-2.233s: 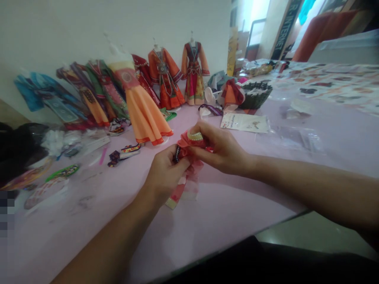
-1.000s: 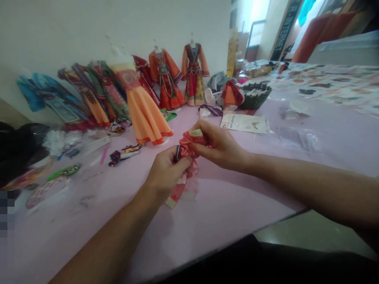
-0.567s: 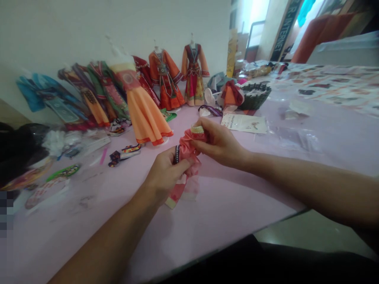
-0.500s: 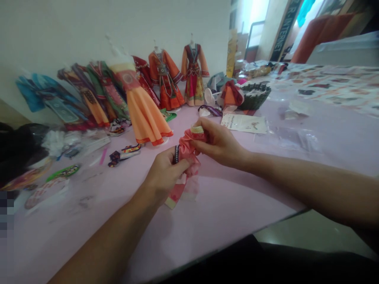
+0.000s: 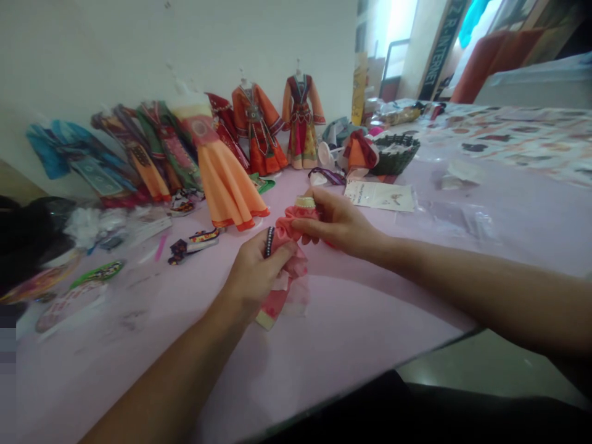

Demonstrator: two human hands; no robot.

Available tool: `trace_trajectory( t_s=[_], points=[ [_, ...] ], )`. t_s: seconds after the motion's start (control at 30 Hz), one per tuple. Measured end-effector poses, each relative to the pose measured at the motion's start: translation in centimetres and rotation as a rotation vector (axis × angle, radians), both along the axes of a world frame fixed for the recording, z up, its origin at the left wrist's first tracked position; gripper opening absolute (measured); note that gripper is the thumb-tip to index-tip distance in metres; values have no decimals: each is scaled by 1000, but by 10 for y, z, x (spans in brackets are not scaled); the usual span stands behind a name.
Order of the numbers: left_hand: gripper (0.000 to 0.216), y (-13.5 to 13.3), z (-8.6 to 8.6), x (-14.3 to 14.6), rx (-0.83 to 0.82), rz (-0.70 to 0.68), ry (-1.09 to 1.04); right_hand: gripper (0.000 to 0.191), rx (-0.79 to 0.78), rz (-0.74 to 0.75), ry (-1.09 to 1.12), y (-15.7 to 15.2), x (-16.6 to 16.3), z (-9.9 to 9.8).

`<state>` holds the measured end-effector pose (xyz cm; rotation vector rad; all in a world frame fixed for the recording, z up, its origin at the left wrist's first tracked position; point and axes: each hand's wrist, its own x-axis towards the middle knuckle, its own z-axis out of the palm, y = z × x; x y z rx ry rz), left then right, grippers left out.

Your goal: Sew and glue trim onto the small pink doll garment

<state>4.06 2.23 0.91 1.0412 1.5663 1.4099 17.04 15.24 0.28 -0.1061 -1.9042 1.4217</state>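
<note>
Both hands grip a small pink-red doll garment (image 5: 287,266) above the pink table (image 5: 351,333). My left hand (image 5: 253,271) pinches its lower part, beside a dark beaded trim. My right hand (image 5: 337,223) is closed on the upper bunched end, which has a cream band. A loose tail of the fabric hangs down to the tabletop.
Several miniature costumes on stands line the wall, an orange gown (image 5: 226,179) nearest. Small trims and packets (image 5: 99,271) lie at left. A dark woven basket (image 5: 395,154), a printed card (image 5: 380,196) and clear bags (image 5: 456,216) sit at right. The table edge runs close at lower right.
Both hands have kept their grip and worked the garment slightly. The view has shifted a little, so everything sits a bit lower in frame.
</note>
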Motion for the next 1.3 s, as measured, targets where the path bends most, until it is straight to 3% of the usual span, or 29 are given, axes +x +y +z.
trace_trajectory(
  t_s=[0.23,0.4,0.67,0.8,0.97,1.2,1.3],
  points=[
    [20,1,-4,-5,26,66,238,31,-189,34,-30,11,-1,0],
    [18,3,-7,-8,5,42,193,28,-233,34,-14,15,-2,-2],
    [22,4,-7,-9,-3,67,18,35,-205,-27,1,11,0,4],
    [31,5,-7,-11,41,74,11,45,-121,-75,23,11,0,7],
    [33,4,-5,-13,119,74,62,41,-72,-173,79,14,1,8],
    [38,-10,8,-3,252,-24,392,34,-256,-187,110,24,0,1],
    [39,-10,10,-6,242,49,443,31,-394,-124,177,29,-2,-1]
  ],
)
